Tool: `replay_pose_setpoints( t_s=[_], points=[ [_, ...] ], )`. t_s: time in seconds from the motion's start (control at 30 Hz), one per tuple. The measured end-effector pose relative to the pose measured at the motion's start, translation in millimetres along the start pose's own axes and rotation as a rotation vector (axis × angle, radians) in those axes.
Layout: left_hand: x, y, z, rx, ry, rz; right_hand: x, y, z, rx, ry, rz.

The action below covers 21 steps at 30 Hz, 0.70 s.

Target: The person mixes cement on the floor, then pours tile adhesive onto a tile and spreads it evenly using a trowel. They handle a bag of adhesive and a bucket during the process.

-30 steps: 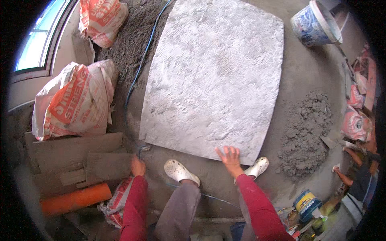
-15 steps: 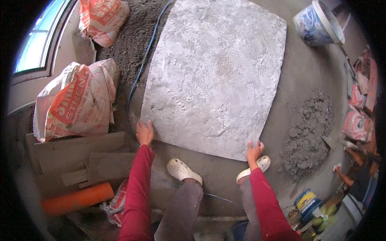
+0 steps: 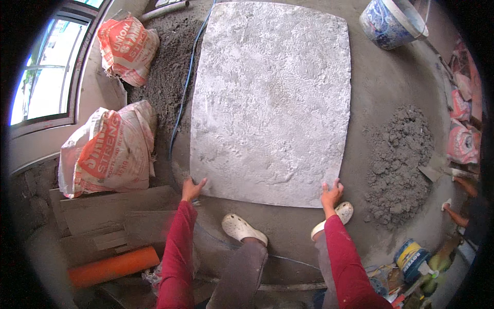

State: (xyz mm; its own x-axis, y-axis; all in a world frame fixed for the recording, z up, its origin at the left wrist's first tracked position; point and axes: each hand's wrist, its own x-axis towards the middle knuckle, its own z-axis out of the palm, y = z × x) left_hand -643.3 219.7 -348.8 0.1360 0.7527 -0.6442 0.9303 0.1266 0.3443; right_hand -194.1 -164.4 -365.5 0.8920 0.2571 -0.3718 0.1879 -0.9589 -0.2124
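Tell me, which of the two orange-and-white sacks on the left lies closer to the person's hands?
The lower sack, slumped beside the grey boards, is closer, just up-left of the left hand. The other sack lies far up near the window.

Daylit window (image 3: pixel 43 77) left; rough, probably cement floor (image 3: pixel 383 98).

Both arms reach forward in red sleeves. The left hand (image 3: pixel 192 188) and the right hand (image 3: pixel 331 194) are spread, fingers pointing forward, well apart.
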Motion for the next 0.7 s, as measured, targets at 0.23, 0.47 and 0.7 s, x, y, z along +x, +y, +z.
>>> replay_pose_setpoints(
  t_s=[0.23,0.47,0.7],
  points=[
    [-94.0,6.4,51.2,-0.077,0.577,0.016,-2.2,30.8,-98.6,-0.049,-0.143,-0.238],
    [-437.9,36.6,-3.8,-0.437,-0.387,-0.126,-173.9,107.8,-280.2,-0.203,-0.99,-0.352],
    [-642.0,86.3,-74.4,-0.783,-0.536,-0.299,-310.5,96.6,-417.3,0.024,-1.018,-0.104]
  ],
)
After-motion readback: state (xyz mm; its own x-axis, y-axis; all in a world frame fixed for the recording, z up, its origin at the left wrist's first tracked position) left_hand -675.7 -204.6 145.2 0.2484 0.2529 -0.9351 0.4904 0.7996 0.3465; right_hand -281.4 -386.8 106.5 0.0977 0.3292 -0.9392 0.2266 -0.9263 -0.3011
